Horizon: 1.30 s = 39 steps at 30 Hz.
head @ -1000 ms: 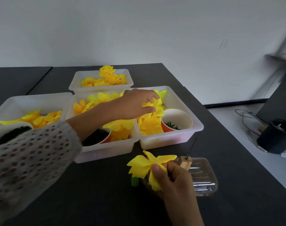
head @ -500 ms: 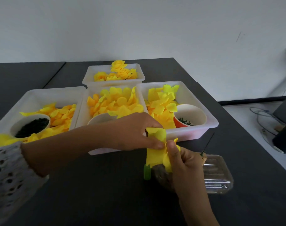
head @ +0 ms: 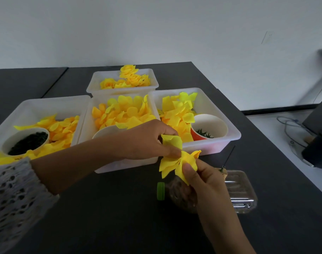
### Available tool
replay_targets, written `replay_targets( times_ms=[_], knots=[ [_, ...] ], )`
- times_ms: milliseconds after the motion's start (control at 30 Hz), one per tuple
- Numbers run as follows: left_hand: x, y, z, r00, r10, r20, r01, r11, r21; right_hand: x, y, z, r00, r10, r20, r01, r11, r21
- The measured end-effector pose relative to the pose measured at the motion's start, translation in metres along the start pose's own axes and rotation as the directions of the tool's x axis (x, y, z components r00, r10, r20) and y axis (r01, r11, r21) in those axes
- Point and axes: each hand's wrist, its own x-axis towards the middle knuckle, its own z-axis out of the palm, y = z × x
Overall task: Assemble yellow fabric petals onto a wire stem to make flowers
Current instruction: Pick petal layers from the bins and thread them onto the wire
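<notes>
Four white bins (head: 219, 114) of yellow petals are sitting on the dark worktop (head: 105, 217), within easy reach. The right hand (head: 202, 182) is pinching the half-built flower (head: 176, 164) steady, just above the worktop, while the left hand (head: 147, 140) is pinching a fresh petal (head: 172, 141) against it, probably to thread it on.

Left hand (head: 147, 140) is out of the tray now, pinching a fresh petal (head: 172, 141) right against the half-made flower (head: 176, 165) the right hand (head: 204, 180) holds.

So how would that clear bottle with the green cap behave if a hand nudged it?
Lying on its side, the bottle would probably roll. It looks like thin clear plastic, so likely light and easily shoved. The right hand hides part of it, so contents are unclear.
</notes>
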Motion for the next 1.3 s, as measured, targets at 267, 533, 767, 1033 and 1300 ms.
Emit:
replay_targets(
  times_ms=[267,533,767,1033,1300],
  knots=[
    [-0.007,0.018,0.001,0.983,0.158,0.097,-0.176,0.961,0.215,0.001,0.003,0.001,0.984,-0.057,-0.168,0.044,0.996,-0.08],
    [0.007,0.011,0.004,0.997,0.025,0.077,-0.031,0.996,0.078,0.003,0.01,0.003,0.958,-0.208,-0.198,0.184,0.974,-0.136],
    [0.049,-0.019,-0.014,0.918,-0.36,-0.164,0.28,0.884,-0.374,-0.002,0.012,0.001,0.961,-0.164,-0.225,0.125,0.976,-0.179],
    [0.124,-0.06,-0.038,0.643,0.146,-0.752,0.123,0.949,0.289,-0.007,0.014,0.0,0.959,0.272,-0.077,-0.25,0.943,0.222],
    [0.156,-0.087,-0.022,0.954,0.134,-0.269,0.156,0.546,0.823,-0.013,0.006,-0.005,0.945,0.326,-0.003,-0.302,0.88,0.367]
  ],
)
